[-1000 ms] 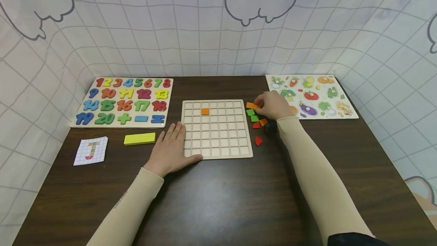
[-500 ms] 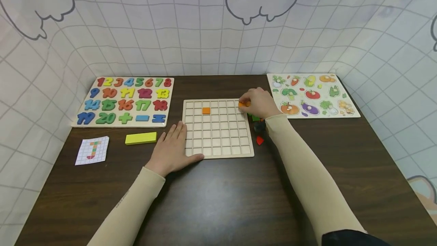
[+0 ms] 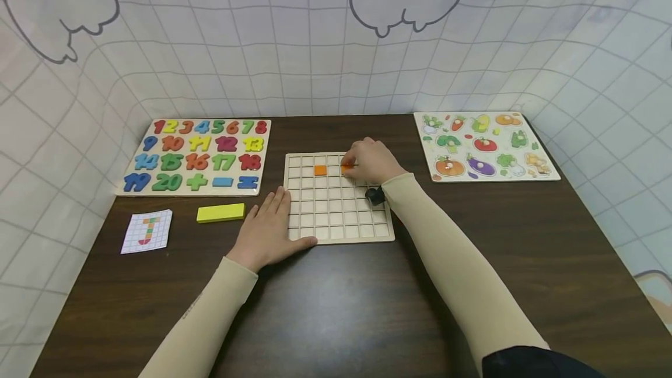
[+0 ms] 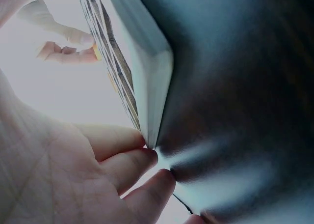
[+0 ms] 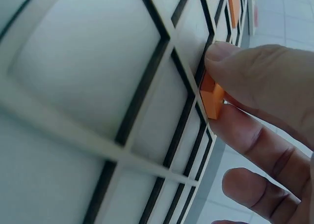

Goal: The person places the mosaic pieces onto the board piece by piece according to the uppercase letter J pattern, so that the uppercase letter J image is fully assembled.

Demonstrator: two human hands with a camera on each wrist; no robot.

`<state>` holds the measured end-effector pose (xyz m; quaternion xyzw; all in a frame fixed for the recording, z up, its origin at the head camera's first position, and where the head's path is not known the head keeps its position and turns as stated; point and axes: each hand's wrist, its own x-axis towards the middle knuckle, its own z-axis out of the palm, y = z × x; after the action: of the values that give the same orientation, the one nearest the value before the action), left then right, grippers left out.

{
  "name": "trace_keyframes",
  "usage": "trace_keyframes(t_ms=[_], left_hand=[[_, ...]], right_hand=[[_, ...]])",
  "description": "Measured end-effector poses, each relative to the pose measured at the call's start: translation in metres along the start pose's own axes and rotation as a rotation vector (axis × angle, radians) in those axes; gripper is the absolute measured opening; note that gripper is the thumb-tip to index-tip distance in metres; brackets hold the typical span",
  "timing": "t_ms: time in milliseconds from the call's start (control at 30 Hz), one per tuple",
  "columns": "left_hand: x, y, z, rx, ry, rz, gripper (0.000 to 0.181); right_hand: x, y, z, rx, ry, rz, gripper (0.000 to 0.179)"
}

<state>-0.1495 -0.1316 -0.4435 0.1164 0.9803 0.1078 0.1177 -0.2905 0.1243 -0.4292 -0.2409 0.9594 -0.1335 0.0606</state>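
Note:
A pale wooden grid board (image 3: 336, 209) lies in the middle of the table, with one orange square (image 3: 320, 170) seated in its second row from the far edge. My left hand (image 3: 268, 232) rests along the board's left edge, fingers extended and thumb at the near edge; the left wrist view shows fingertips against the board's side. Over the board's far right part, my right hand (image 3: 371, 161) pinches an orange block (image 5: 212, 98) between thumb and finger, right at the grid cells. The seated orange square also appears at the top of the right wrist view.
A number puzzle (image 3: 194, 156) stands back left, a vegetable puzzle (image 3: 485, 147) back right. Left of my left hand lie a yellow bar (image 3: 221, 213) and a card (image 3: 147, 231) with a coloured J. My right hand and forearm hide the board's right side.
My right hand has moved left from the loose coloured pieces beside the board onto the grid, carrying orange. Those pieces are now hidden behind the right hand and arm. My left hand stays put.

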Motion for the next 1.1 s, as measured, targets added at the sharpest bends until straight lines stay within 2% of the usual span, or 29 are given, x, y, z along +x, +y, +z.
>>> trace_keyframes(t_ms=[233, 500, 700, 1100], left_hand=[[0.0, 0.001, -0.001, 0.009, 0.002, -0.002, 0.122], [0.001, 0.002, 0.0, 0.02, 0.005, -0.003, 0.123], [0.001, 0.001, 0.001, 0.028, 0.009, -0.006, 0.123], [0.001, 0.001, 0.0, 0.022, 0.013, 0.004, 0.123]], right_hand=[[0.0, -0.004, -0.001, -0.011, 0.006, -0.007, 0.026], [-0.002, 0.002, -0.002, 0.044, 0.005, 0.004, 0.028], [-0.011, 0.017, -0.006, 0.098, 0.035, 0.042, 0.025], [-0.037, 0.052, -0.013, 0.093, 0.068, 0.069, 0.02]])
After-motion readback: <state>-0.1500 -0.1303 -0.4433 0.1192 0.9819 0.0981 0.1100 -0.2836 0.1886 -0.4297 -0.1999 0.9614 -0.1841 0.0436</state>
